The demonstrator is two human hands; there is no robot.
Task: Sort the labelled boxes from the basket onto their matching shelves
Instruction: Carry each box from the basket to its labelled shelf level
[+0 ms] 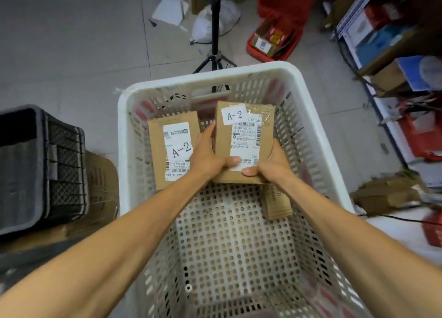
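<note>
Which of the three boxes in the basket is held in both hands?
The A-2 box on the right, left hand and right hand gripping its near end. The other A-2 box and the small box lie ungripped.

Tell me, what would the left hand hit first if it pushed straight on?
The left hand would probably meet the basket's far wall, through the gap between the held A-2 box and the other A-2 box; depth unclear.

Light: we see even, soft indoor brightness, shadows faint | Focus: we read the centre labels (234, 114) sharply | Blur: shelves (382, 61) far right and black crate (47, 169) left smeared | Edges: wide-angle bends the basket rim (203, 77) and floor lines (146, 42).
</note>
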